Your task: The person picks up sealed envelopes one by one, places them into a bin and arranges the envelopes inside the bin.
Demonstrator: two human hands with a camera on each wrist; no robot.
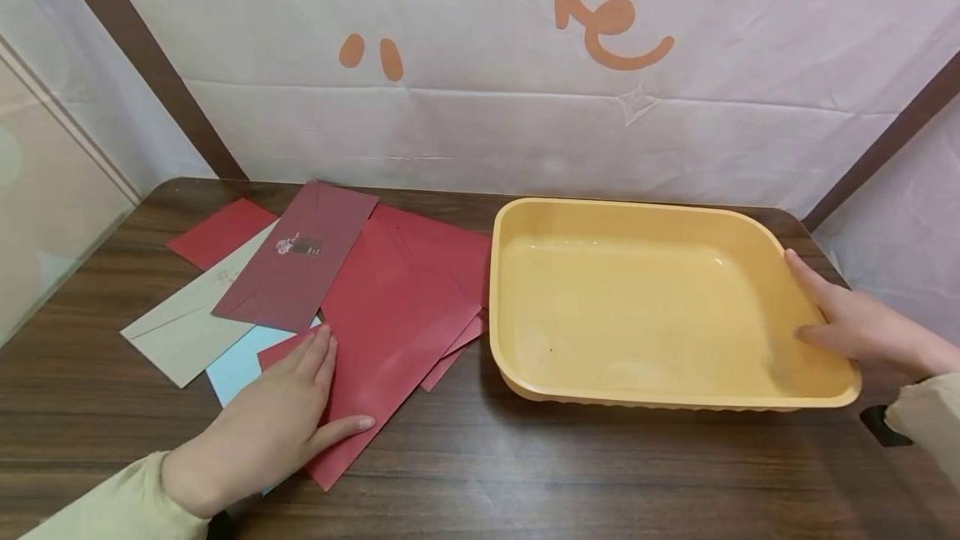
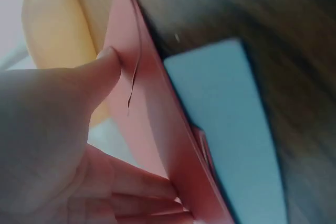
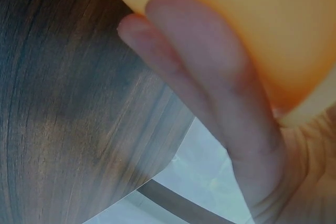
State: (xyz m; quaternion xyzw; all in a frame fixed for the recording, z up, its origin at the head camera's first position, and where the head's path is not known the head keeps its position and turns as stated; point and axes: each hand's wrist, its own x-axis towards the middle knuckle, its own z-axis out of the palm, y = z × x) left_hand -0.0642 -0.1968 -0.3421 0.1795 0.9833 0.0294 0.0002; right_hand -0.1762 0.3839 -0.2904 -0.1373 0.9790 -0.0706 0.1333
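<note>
My left hand [image 1: 270,415] rests on a large red envelope [image 1: 397,298], fingers straight and thumb spread toward its lower edge. In the left wrist view, that thumb touches the red envelope [image 2: 152,114], and a light blue envelope [image 2: 220,119] lies beside it. Over at the right, my right hand [image 1: 862,327] grips the side of a yellow plastic basin [image 1: 645,307]. Its thumb is over the rim on the inner side. The right wrist view shows its fingers [image 3: 210,61] against the outside wall. No contents show inside the basin.
Left of the red envelope lie a maroon envelope [image 1: 300,261], a beige envelope [image 1: 195,323] and a small red envelope [image 1: 221,232], overlapping. More red paper edges reach the basin's left side. The wooden table [image 1: 450,473] ends at a printed cloth backdrop [image 1: 487,140].
</note>
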